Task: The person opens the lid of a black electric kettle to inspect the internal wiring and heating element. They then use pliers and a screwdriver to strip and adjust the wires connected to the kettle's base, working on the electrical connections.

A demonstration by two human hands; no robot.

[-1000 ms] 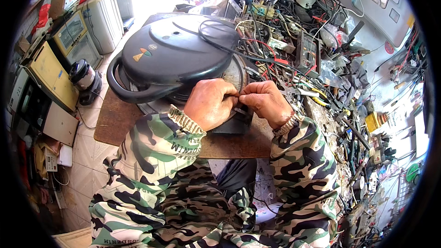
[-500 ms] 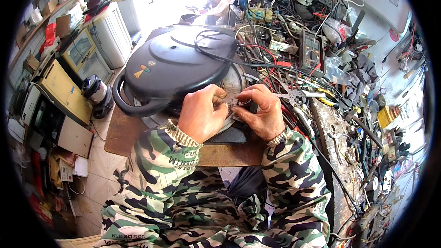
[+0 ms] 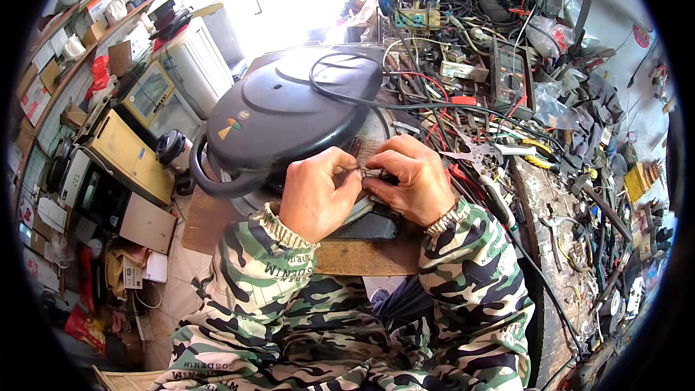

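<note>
My left hand (image 3: 318, 192) and my right hand (image 3: 407, 177) meet at the fingertips over the near right side of a black electric griddle. Thumb and forefinger are pinched on each hand. Between them is something thin and small, perhaps a wire end, mostly hidden by the fingers. The griddle's domed dark lid (image 3: 289, 112) carries a small coloured emblem, and its curved handle (image 3: 217, 182) juts to the left. Beside my hands a pale round metal part (image 3: 375, 132) shows under the lid. A black cord (image 3: 420, 106) loops over the lid and off to the right.
The griddle rests on a brown wooden board (image 3: 355, 257). Along the right, a cluttered bench holds tangled cables, white-handled pliers (image 3: 507, 150), a meter-like box (image 3: 510, 80) and a hammer (image 3: 604, 206). Shelves and appliances, including a yellow-fronted cabinet (image 3: 134, 156), line the left.
My right fingertips have come closer to the left ones, nearly touching them now. The whole view has shifted slightly, so the griddle and bench sit a little lower and farther right.
</note>
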